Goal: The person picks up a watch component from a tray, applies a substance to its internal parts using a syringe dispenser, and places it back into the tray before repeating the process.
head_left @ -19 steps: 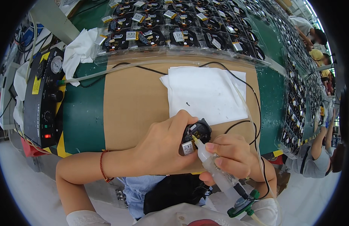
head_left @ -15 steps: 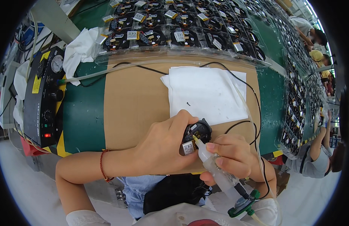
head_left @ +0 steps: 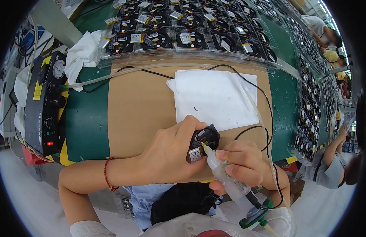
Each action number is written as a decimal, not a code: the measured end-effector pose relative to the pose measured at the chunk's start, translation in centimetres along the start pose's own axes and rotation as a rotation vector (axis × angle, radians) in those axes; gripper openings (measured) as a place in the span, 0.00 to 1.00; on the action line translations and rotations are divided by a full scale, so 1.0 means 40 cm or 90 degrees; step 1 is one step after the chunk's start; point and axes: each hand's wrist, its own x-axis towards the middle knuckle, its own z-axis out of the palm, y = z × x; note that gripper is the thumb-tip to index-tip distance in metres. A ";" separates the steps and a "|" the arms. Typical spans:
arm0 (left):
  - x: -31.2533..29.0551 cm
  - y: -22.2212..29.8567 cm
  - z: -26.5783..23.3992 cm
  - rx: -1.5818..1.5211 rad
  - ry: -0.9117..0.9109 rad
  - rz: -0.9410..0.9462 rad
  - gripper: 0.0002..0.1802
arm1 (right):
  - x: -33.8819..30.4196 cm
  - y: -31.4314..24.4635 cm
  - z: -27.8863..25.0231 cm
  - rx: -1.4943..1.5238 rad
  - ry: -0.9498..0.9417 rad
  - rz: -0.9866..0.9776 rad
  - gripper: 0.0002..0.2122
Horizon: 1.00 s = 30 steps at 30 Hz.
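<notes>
My left hand [head_left: 171,150] is closed around a round black device housing [head_left: 210,136], holding it tilted above the brown board. A small silver battery [head_left: 195,155] with a printed label hangs at the housing's lower edge, by my left thumb. In my right hand [head_left: 244,162] is a translucent glue dispensing syringe [head_left: 230,177], gripped between thumb and fingers. Its pale yellow tip reaches into the housing, at or close to the inner parts; whether it touches cannot be made out. A green cap [head_left: 254,217] with a hose closes the syringe's back end.
A black dispenser box [head_left: 44,102] with a gauge stands at the left, with a crumpled white cloth [head_left: 83,49] near it. Folded white cloth [head_left: 214,98] lies on the brown board [head_left: 139,102]. Clear trays [head_left: 163,55] of similar housings fill the back. Hose and black cable [head_left: 271,114] loop at right.
The housing and the syringe tip have shifted very slightly left together. Both hands keep their hold, and the whole view has moved a little.
</notes>
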 end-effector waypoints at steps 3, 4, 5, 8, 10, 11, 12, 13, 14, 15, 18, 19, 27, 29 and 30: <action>-0.001 -0.002 0.001 -0.006 -0.001 -0.006 0.25 | 0.003 -0.001 0.000 -0.007 0.005 0.003 0.20; -0.002 -0.002 0.003 -0.008 0.001 -0.007 0.25 | 0.002 -0.002 0.000 -0.007 0.000 0.004 0.20; -0.002 -0.002 0.004 -0.011 0.004 -0.008 0.25 | 0.001 -0.002 -0.001 -0.007 -0.005 0.004 0.20; -0.001 0.000 0.000 -0.003 -0.001 -0.009 0.25 | 0.000 -0.002 0.002 -0.007 0.002 -0.001 0.19; -0.002 -0.002 0.002 -0.001 0.001 -0.008 0.25 | 0.003 -0.001 0.002 -0.010 0.000 -0.001 0.19; -0.002 -0.002 0.003 0.000 0.004 -0.007 0.25 | 0.004 -0.001 0.001 -0.012 -0.002 -0.001 0.20; -0.002 0.000 0.001 0.000 0.004 -0.006 0.25 | 0.004 -0.001 0.002 -0.013 -0.003 -0.001 0.20; 0.000 0.001 -0.001 0.002 -0.006 -0.011 0.25 | 0.001 -0.001 0.002 -0.012 -0.001 0.002 0.20; 0.001 0.002 -0.002 0.004 -0.016 -0.016 0.25 | -0.001 -0.001 0.001 -0.011 0.000 0.006 0.20; 0.003 0.002 -0.001 0.002 -0.017 -0.014 0.25 | 0.000 -0.002 -0.003 -0.013 -0.001 0.006 0.20; -0.002 0.000 -0.006 -0.007 -0.015 -0.033 0.25 | 0.005 0.002 -0.006 0.021 -0.001 0.020 0.20; 0.000 0.003 -0.010 -0.015 -0.022 -0.042 0.25 | 0.012 -0.002 -0.017 0.052 0.012 0.024 0.20; 0.010 0.002 -0.012 -0.082 -0.046 -0.060 0.26 | -0.004 0.001 -0.015 0.094 0.111 0.073 0.21; 0.007 0.000 -0.015 -0.094 -0.055 -0.087 0.26 | 0.007 0.007 -0.022 0.115 0.011 0.099 0.23; 0.006 -0.002 -0.016 -0.092 -0.055 -0.090 0.26 | 0.003 0.009 -0.015 0.118 0.012 0.099 0.23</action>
